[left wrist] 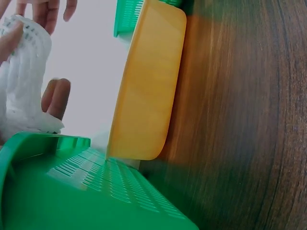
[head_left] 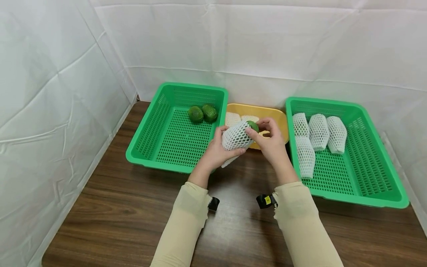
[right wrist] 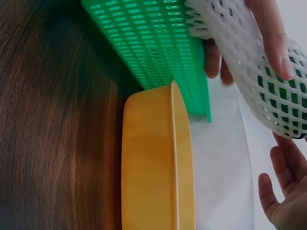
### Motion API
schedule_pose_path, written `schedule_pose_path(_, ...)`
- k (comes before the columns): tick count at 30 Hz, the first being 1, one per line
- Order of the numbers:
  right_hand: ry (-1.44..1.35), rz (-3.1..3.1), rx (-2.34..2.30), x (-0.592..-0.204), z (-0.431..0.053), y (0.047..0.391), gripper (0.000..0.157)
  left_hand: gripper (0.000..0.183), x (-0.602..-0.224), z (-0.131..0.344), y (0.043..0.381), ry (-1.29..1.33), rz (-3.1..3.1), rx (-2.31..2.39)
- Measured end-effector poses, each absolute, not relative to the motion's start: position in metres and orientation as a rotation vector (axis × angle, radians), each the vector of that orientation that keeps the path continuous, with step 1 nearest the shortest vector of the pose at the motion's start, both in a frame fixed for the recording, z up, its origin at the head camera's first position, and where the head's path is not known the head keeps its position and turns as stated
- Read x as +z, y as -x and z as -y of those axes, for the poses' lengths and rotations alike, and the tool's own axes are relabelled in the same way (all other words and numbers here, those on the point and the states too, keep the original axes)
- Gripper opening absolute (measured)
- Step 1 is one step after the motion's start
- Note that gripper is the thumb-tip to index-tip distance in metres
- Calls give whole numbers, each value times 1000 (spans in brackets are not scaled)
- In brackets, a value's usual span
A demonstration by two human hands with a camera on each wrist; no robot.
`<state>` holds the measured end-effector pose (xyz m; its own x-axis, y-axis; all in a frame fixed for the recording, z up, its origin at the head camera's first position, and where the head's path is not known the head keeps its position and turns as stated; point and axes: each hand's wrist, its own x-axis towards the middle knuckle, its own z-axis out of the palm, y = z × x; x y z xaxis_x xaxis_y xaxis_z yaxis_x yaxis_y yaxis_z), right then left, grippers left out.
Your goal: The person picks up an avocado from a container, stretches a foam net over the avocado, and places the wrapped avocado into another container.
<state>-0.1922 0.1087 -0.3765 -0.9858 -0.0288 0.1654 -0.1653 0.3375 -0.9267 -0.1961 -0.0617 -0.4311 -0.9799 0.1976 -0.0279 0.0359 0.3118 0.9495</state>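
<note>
A green avocado (head_left: 252, 125) sits in a white foam net sleeve (head_left: 236, 136), with its green end showing at the sleeve's right end. My left hand (head_left: 216, 149) grips the sleeve, thumb on the near side and fingers wrapped behind. My right hand (head_left: 271, 142) is at the fruit's exposed end, its thumb and index finger on either side of it. In the right wrist view, green shows through the sleeve's mesh (right wrist: 235, 52), and the other right fingers (right wrist: 288, 170) are loosely bent below it.
On the left, a green basket (head_left: 176, 168) holds two bare avocados (head_left: 202, 113). Behind my hands, a yellow tray (head_left: 282, 124) holds white foam sleeves (head_left: 232, 119). The right green basket (head_left: 360, 200) contains several sleeved fruits (head_left: 318, 131). White sheeting (head_left: 253, 44) hangs behind the wooden table (head_left: 110, 215).
</note>
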Motion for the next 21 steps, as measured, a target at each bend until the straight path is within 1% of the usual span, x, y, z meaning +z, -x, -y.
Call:
schedule_pose_path(5, -141, 2439, 1688, -394, -111, 202, 39, 74, -430, 63, 196, -209, -2433, 1774)
schedule_pose_path(12, -76, 2398, 1706, -402, -109, 204, 42, 64, -429, 64, 195, -279, -2358, 1750)
schedule_pose_path(18, -79, 2485, 1713, -404, -109, 205, 45, 65, -430, 65, 195, -281, -2316, 1803)
schedule_pose_path(21, -109, 2540, 1648, -403, -111, 205, 43, 62, -430, 65, 196, -269, -2307, 1830)
